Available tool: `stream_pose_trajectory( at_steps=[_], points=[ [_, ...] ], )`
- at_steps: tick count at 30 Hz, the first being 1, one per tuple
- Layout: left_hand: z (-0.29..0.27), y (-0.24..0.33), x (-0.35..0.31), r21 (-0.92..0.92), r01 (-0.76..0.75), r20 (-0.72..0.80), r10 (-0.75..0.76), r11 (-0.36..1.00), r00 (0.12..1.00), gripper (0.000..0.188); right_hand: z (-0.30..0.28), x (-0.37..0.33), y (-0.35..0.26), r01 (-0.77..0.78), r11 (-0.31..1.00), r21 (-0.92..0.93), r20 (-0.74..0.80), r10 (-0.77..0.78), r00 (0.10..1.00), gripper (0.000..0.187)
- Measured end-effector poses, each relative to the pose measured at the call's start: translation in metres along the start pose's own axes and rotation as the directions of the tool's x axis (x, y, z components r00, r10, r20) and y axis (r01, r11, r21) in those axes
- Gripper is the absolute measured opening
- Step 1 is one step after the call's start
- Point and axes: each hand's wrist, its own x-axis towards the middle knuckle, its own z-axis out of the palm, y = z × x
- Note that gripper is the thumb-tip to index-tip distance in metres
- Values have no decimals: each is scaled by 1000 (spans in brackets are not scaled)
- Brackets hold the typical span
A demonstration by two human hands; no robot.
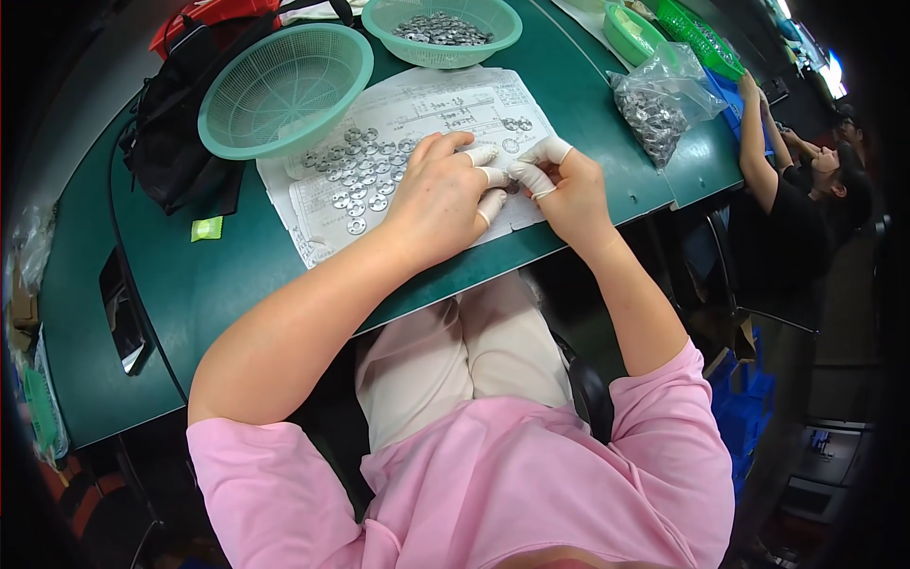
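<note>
White finger cots cover the fingertips of my left hand (445, 190) and the thumb and forefinger of my right hand (567, 190). Both hands meet over the front right of a printed paper sheet (313, 232), fingertips bent together in a pinch. Between them a small dark bit shows, mostly hidden, so its kind cannot be told. Left of my left hand, several round metal discs with holes (356, 176) lie spread in rough rows on the paper. A few more discs (518, 124) lie beyond my right hand.
On the green table (246, 284), a mesh basket (284, 90) stands far left; another basket (442, 59) holds metal discs. A clear bag of metal parts (654, 114) lies right. A black bag (171, 142), green packet (207, 229) and phone (123, 322) sit left. Another person (796, 199) works at right.
</note>
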Motion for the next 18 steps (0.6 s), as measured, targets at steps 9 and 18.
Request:
stream_pose_trajectory(
  at_steps=[9,18],
  points=[
    [-2,2,1,-30,17,-9,-18,999,1000,19,3,4,-3,169,957,-236,23,-168,986,12],
    [-3,3,-1,-3,33,29,-33,999,999,23,5,-1,0,156,967,-203,-24,-164,986,13]
  ],
)
